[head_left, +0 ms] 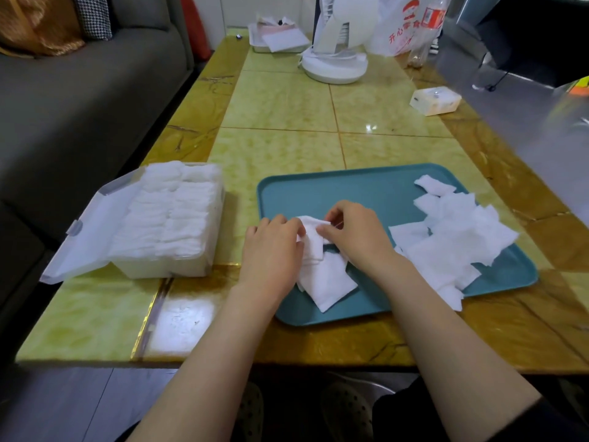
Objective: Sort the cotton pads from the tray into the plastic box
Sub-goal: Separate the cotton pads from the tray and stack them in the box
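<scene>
— Where are the cotton pads (314,237)?
— A small stack over the teal tray (350,186), near its left side, pinched by my left hand (271,250) and right hand (353,234), fingers curled on the top edge. A loose heap (455,237) lies on the tray's right.
— The plastic box (165,218)?
— Left of the tray, lid open, packed with pads, on the yellow table (287,103).

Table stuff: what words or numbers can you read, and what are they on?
"开心", then two unclear red characters: on the white bag.
Bottle, red label: too blurred to read.
Small box: nothing readable.
</scene>
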Motion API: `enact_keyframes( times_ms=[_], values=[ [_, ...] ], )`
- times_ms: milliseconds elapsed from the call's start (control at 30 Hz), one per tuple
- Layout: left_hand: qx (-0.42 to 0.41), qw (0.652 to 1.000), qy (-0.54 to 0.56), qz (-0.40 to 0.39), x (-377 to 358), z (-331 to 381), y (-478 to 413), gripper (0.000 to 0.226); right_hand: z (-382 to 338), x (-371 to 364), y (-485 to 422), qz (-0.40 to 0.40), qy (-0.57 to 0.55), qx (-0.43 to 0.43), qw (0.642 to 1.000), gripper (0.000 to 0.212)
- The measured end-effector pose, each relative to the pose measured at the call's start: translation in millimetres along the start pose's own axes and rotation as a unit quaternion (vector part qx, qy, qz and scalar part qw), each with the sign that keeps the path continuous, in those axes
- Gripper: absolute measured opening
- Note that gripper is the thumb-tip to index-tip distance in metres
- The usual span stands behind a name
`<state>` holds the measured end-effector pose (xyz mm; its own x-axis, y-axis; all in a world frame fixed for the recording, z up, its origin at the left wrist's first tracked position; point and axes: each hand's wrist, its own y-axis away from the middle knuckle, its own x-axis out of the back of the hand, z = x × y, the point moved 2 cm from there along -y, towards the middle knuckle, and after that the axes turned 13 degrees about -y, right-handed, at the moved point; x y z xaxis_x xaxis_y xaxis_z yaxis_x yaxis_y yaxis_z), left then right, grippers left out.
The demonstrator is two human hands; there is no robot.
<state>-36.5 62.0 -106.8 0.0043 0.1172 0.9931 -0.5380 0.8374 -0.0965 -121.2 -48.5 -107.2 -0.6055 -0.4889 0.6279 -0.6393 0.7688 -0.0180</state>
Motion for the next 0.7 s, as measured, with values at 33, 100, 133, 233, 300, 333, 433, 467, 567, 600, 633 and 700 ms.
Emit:
enact_keyframes(
  times_ms=[33,100,133,233,300,333,433,467,567,600,633,700],
  values=[
    [0.002,1.0,0.003,0.002,0.3,0.1,0.2,0.025,-1.7,1.9,-0.2,0.02,-0.027,0.004,0.999,0.009],
    [0.002,1.0,0.003,0.001,0.1,0.3,0.9,0.024,-7.2,7.0,-0.8,0.074,-0.085,0.024,0.993,0.012],
    [0.002,1.0,0.003,-0.001,-0.2,0.6,0.9,0.024,-10.1,10.2,-0.4,0.102,-0.109,0.034,0.988,0.013],
    [0.004,1.0,0.001,-0.006,-0.4,1.2,0.7,0.025,-11.9,14.7,0.4,0.12,-0.119,0.04,0.985,0.016],
    [0.004,1.0,0.0,-0.003,0.6,1.9,0.8,0.024,-3.9,10.4,-0.5,0.068,-0.048,-0.007,0.996,0.029],
    [0.005,1.0,-0.001,-0.001,0.7,2.0,0.9,0.024,0.4,6.3,-0.4,0.034,0.005,-0.032,0.999,0.033],
    [0.007,1.0,-0.002,-0.003,0.6,2.2,1.2,0.024,4.3,-2.2,1.2,-0.007,0.076,-0.044,0.996,0.028],
    [0.007,1.0,-0.002,-0.002,0.4,2.3,1.1,0.024,2.9,-3.1,1.4,-0.006,0.057,-0.039,0.998,0.027],
    [0.008,1.0,0.004,-0.001,1.3,2.7,1.3,0.024,-3.3,-4.4,1.0,0.008,-0.015,-0.029,0.999,0.018],
    [0.008,1.0,0.005,0.001,2.0,2.8,1.4,0.024,-5.4,-3.5,1.0,0.02,-0.028,-0.021,0.999,0.013],
    [0.006,1.0,0.005,0.001,2.6,2.8,1.4,0.025,-7.3,-1.7,1.3,0.039,-0.039,-0.012,0.998,0.01],
    [0.004,1.0,0.003,-0.004,3.1,2.8,2.2,0.026,-9.5,6.0,1.6,0.086,-0.061,0.009,0.994,0.011]
  ],
)
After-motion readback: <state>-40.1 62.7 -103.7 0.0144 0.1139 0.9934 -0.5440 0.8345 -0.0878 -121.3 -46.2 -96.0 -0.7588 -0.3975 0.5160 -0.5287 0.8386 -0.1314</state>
